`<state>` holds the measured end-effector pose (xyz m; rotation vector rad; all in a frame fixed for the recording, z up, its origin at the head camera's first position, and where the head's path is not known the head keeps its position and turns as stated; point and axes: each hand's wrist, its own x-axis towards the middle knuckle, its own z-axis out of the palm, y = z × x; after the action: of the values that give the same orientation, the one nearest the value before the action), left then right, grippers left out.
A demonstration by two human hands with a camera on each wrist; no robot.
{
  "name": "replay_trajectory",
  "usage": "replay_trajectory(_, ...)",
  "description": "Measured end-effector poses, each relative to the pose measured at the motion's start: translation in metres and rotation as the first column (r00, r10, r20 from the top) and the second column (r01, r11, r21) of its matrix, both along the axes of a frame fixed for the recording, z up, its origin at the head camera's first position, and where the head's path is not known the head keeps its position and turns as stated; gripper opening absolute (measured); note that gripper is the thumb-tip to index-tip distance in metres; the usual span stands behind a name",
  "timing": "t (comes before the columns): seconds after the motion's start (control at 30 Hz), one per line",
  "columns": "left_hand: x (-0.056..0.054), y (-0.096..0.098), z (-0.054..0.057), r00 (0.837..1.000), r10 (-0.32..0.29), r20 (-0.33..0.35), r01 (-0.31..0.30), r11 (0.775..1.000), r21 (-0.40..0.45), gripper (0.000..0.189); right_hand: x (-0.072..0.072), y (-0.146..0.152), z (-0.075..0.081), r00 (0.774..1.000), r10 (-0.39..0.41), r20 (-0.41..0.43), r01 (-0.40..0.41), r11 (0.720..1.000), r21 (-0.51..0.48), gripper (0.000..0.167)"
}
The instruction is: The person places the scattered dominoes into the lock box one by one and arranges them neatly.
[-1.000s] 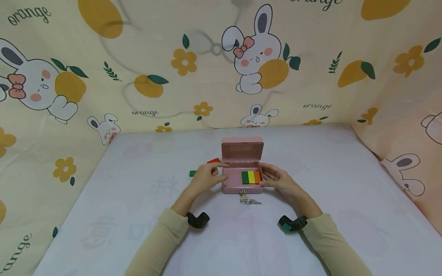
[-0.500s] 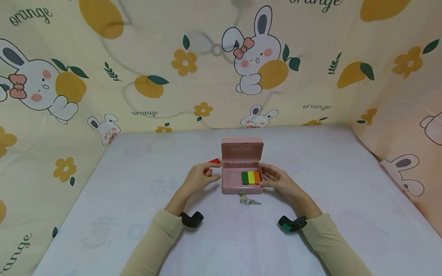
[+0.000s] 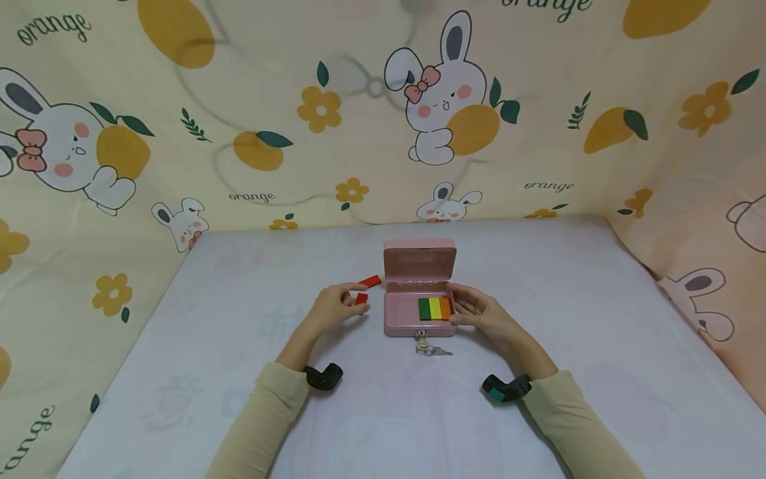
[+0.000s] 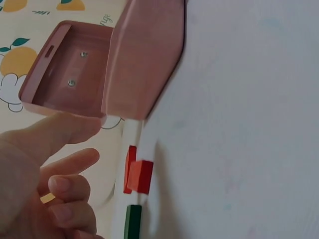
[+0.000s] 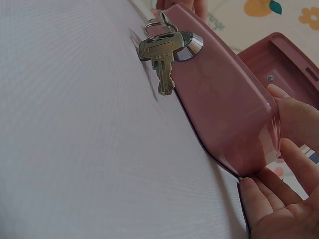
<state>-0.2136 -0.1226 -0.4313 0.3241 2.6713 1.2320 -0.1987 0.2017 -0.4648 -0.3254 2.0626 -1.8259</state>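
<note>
A pink metal box (image 3: 402,319) stands with its lid (image 3: 420,261) raised, and green, yellow and orange blocks (image 3: 435,309) lie side by side in its right half. My right hand (image 3: 486,318) grips the box's right end, thumb at the front corner and fingers along the side and back. To the left of the box, my left hand (image 3: 330,307) hovers by the loose blocks, thumb and index finger apart with nothing between them. One red block (image 4: 142,177) shows just beyond its fingers, another red block (image 3: 370,281) behind. A green block (image 4: 132,221) appears below them in the left wrist view.
Keys (image 5: 162,57) on a ring hang from the lock on the box's front, close to the white tabletop (image 3: 383,412). A patterned cloth wall (image 3: 359,133) with rabbits and oranges rises behind the table and along both sides.
My left hand has moved left, away from the box's left edge and out over the loose blocks, uncovering a red one and covering the green one. The right hand stays on the box.
</note>
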Motion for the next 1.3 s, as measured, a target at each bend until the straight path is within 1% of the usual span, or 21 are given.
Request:
replay_trajectory(0.2,-0.003,-0.006,-0.001,1.0,-0.02,-0.005,0.02,0.999,-0.027,0.041,-0.001,0.001,-0.001,1.0,0.008,-0.001,-0.008,1.0,-0.014,0.071)
replay_trajectory(0.53,-0.01,-0.018,-0.005,0.996,-0.054,0.065,0.06,0.995,-0.08,0.047,0.0,0.001,0.0,1.0,0.0,-0.004,0.0,1.0,-0.006,0.07)
replay_trajectory(0.73,-0.016,-0.024,-0.007,0.994,-0.093,0.062,0.099,0.99,-0.104,0.052,0.001,0.0,0.0,1.0,0.005,-0.012,-0.005,1.0,-0.004,0.07)
replay_trajectory(1.03,-0.022,-0.025,-0.004,0.989,-0.07,0.129,0.091,0.982,-0.168,0.054,0.001,0.001,0.0,1.0,0.0,0.002,0.0,1.0,-0.006,0.07)
replay_trajectory(1.3,-0.025,-0.024,-0.002,0.988,-0.078,0.13,0.106,0.97,-0.218,0.054,-0.001,0.001,-0.002,1.0,-0.001,0.0,0.001,1.0,0.001,0.07)
